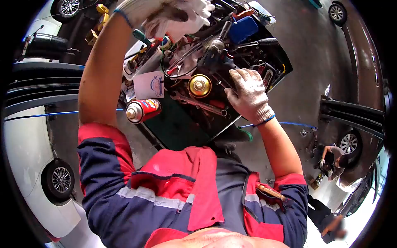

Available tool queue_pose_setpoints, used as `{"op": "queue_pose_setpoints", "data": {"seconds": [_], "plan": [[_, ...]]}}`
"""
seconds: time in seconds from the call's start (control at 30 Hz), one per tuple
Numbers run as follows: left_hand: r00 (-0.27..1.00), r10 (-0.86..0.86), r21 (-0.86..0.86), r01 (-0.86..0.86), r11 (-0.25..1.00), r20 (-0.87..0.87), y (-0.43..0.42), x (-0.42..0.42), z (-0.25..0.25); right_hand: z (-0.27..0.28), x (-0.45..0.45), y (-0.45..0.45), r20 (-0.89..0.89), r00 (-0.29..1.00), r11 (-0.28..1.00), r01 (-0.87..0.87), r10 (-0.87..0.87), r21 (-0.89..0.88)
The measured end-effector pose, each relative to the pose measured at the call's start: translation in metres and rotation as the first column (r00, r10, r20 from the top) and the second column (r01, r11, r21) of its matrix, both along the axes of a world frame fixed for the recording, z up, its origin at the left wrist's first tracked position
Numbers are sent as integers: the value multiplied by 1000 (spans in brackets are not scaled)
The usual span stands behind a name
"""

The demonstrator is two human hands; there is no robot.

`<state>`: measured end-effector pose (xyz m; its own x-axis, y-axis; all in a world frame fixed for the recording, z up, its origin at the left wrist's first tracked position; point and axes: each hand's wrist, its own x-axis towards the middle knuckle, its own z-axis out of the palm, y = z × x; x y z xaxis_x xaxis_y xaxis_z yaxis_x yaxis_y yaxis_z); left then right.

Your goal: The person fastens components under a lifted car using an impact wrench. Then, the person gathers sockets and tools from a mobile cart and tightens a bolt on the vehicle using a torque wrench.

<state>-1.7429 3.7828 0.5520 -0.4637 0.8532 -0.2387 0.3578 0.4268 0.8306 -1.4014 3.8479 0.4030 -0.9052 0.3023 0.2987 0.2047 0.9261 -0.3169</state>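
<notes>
"Grey workshop floor, dark green tool cart loaded with tools: what is the state of your hands?"

"My right hand, in a soiled white knitted glove, is palm down, fingers loosely spread, gripping nothing that I can see. It is just beside a black power tool with a silver-grey nose. My left hand, also white-gloved, is at the cart's far side, over crumpled white fabric; I cannot tell whether it grips."

"How are they best used?"

"In my judgement: take the power tool by its dark body, clear of the nose. Raise the fabric straight up; dragging it could snag neighbouring tools. Mind the forearm's clearance."

"And outward?"

"Nearer me, a gold-topped spray can stands upright beside a long silver wrench. Leftward are a white card with a blue emblem and a red can with a white nozzle. Well apart, to the right, a crouching co-worker is near a brown car."
</notes>
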Motion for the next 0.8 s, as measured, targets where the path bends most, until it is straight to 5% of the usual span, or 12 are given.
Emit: {"op": "queue_pose_setpoints", "data": {"seconds": [0.03, 0.07, 0.13, 0.3, 0.33, 0.43, 0.47, 0.5, 0.57, 0.63, 0.7, 0.8], "plan": [[996, 43, -79, -50, 996, -79, -11, 15, 14, -1, -3, 1, -17, 1000, 1000, 5, -5, 0], [982, 137, 13, -140, 990, 131, -18, 21, 15, 4, -9, 4, 11, 1000, 1000, -22, 22, 12], [870, -76, 239, -49, 970, 488, -25, 16, 8, 4, -34, 9, 154, 988, 996, 8, -22, 92], [802, -261, 414, 19, 910, 537, -22, 6, -34, -35, -97, 15, 529, 763, 928, 297, -372, 224], [884, -68, 241, -51, 969, 462, -22, 29, -14, -35, -94, 17, 518, 776, 932, 279, -360, 231], [978, -131, 183, 160, 970, -161, -31, 5, -65, -26, -80, 26, 498, 803, 943, 308, -327, 123], [968, -249, 70, 251, 966, -36, -32, 10, -66, -21, -72, 28, 482, 815, 945, 305, -321, 114], [900, -268, -181, 217, 959, -343, -34, 18, -65, -14, -61, 26, 471, 824, 947, 304, -315, 101], [606, -581, -537, 281, 796, -544, -28, 40, -71, 7, -46, 24, 450, 837, 942, 336, -310, 24], [311, -806, -536, 620, 574, -504, -19, 42, -123, 2, -30, 26, 340, 901, 961, 273, -268, 34], [163, -889, -675, 597, 433, -427, -21, 63, -141, -11, -20, 31, 202, 954, 975, 214, -222, 61], [185, -809, -625, 548, 556, -557, -29, 69, -183, -27, -8, 38, -38, 995, 982, 100, -95, 160]]}}
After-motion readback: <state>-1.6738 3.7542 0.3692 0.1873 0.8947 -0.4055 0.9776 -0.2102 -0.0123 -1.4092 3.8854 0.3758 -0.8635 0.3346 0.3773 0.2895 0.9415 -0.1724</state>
